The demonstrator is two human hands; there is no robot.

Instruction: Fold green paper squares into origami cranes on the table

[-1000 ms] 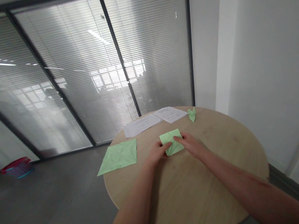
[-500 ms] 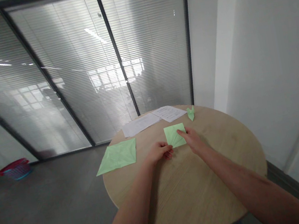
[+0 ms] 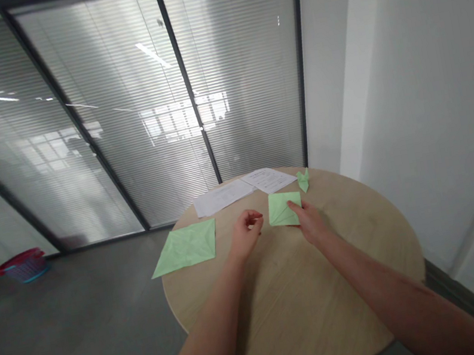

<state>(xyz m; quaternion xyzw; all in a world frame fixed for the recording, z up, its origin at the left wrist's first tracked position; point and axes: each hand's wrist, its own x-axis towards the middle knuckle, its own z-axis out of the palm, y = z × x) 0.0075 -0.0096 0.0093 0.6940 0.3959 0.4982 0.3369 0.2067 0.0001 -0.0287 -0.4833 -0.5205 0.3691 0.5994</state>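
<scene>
A light-green folded paper square (image 3: 282, 208) with crease lines fanning from its lower left corner is held above the table. My right hand (image 3: 310, 220) grips its right edge, thumb on top and fingers underneath. Just left of the square, my left hand (image 3: 246, 231) is apart from it, with loosely curled fingers and nothing visible in them. A larger creased green paper sheet (image 3: 189, 246) lies at the table's left, one corner sticking out past the edge. Near the far right edge sits a small folded green paper figure (image 3: 303, 179).
Printed white paper sheets (image 3: 224, 196) lie along the far side of the round wooden table (image 3: 305, 311). Glass partitions with blinds (image 3: 241, 67) stand behind it, and a white wall (image 3: 443, 106) rises on the right. A red and blue basket (image 3: 24, 266) is on the floor at left.
My left hand has let go of the square's lower left corner and moved slightly left and up. My right hand has shifted the square a little to the right and up.
</scene>
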